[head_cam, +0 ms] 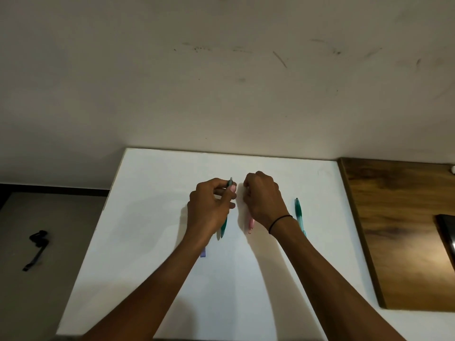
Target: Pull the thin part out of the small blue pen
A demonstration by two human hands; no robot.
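Head view, left hand: the left hand (211, 205) has its fingers curled round a dark green plastic pen (224, 225), thumb and forefinger pinching the upper end, the lower end showing below the palm just above the white flat surface (147, 217).
Head view, right hand: the right hand (262, 198) is closed in a fist over a pale pink plastic pen (250, 225), only the lower end of which shows beneath the wrist; a thin black band (279, 221) circles that wrist.
Head view, near the hands: a light teal translucent pen (299, 215) lies on the surface just right of the right wrist, apart from it. A lilac strip (203, 252), perhaps another pen, peeks from under the left forearm; too much is hidden to say.
Progress: both hands hold a pen each, close together but apart; I judge the work to be midway, with the teal pen and the lilac piece untouched.
Containers: no cup, box or holder shows anywhere.
Head view, surroundings: a brown wooden board (394, 230) lies right of the right arm; a small black strap-like object (37, 247) lies on the floor left of the left arm.
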